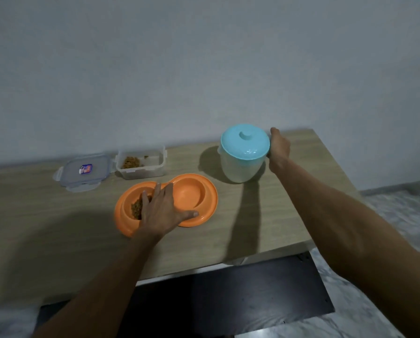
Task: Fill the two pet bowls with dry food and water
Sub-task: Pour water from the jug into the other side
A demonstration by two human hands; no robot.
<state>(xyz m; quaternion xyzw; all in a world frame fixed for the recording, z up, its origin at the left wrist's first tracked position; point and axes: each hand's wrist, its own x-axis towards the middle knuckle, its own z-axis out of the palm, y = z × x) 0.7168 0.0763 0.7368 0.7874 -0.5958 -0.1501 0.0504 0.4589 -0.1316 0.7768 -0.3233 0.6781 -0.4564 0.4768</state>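
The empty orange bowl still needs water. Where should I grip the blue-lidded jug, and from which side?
Take the jug by its right flank just under the lid, coming from the right, where the right hand meets it. Its spout lip seems to face left, so pouring tips away from that grip; the knob would likely only lift the lid.

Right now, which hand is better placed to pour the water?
Right. The right hand is against the side of the lidded jug, next to the empty bowl; the left hand lies flat across the food bowl.
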